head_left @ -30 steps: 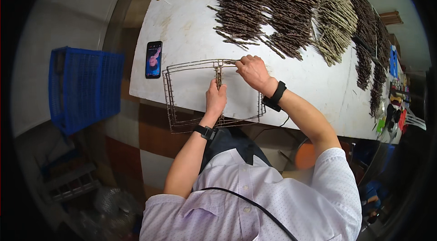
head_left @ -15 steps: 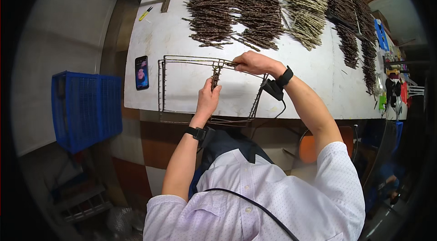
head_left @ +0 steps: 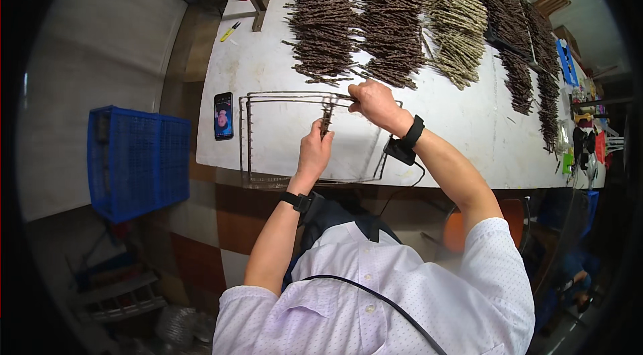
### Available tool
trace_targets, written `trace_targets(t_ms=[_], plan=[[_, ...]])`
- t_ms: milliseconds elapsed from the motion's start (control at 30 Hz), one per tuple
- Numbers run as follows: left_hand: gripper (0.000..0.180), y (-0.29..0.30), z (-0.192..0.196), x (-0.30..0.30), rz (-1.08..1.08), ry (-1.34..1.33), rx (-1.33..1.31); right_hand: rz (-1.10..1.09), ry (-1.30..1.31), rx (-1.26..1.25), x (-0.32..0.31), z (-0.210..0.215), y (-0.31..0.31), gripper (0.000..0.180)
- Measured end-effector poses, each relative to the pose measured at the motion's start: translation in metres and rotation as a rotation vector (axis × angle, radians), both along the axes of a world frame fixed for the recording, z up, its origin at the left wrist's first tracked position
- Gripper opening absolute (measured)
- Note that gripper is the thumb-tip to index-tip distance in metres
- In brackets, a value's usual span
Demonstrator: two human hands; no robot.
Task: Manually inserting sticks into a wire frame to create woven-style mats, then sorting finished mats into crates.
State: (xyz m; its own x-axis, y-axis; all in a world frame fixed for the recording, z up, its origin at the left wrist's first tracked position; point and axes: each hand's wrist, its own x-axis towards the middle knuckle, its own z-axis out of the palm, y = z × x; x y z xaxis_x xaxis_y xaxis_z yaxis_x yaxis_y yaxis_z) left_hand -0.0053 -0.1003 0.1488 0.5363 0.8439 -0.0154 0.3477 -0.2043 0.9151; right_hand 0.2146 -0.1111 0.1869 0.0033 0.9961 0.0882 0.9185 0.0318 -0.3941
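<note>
A rectangular wire frame [head_left: 249, 140] with small teeth along its side bars lies at the table's near edge, under both hands. My left hand [head_left: 315, 154] is closed around a dark brown twisted strip [head_left: 327, 117] that runs up to the frame's far bar. At that bar my right hand [head_left: 379, 106] is closed, with thumb and finger pinching beside the strip's upper end. What exactly sits between those fingertips is hidden. Both wrists carry black straps with small devices.
Bundles of dark brown twisted strips [head_left: 323, 20] and a paler bundle [head_left: 455, 27] cover the far side of the white table [head_left: 268, 74]. A phone [head_left: 224, 116] and yellow snips [head_left: 230, 31] lie at the left. Blue crates [head_left: 137, 161] stand left of the table.
The view has shifted, so the table appears slightly lower and further right. Both hands keep their holds at the strip and the frame's far bar, with little movement between them.
</note>
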Motion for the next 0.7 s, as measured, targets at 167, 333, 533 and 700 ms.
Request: trace_targets(t_ms=[167,333,533,700], plan=[[0.033,0.034,-0.003,0.0,-0.074,0.023,0.085,-0.043,0.091,-0.187,0.009,-0.002,0.033,0.029],[0.015,0.075,-0.019,0.0,0.046,0.001,-0.37,0.091,-0.105,-0.02,0.0,-0.019,0.086,0.029],[0.012,0.127,-0.044,0.024,0.187,-0.19,-0.686,-0.065,-0.398,-0.108,-0.009,-0.042,0.164,0.038],[0.012,0.137,-0.045,0.03,0.103,-0.125,-0.59,-0.109,-0.281,-0.113,0.011,-0.029,0.135,0.036]])
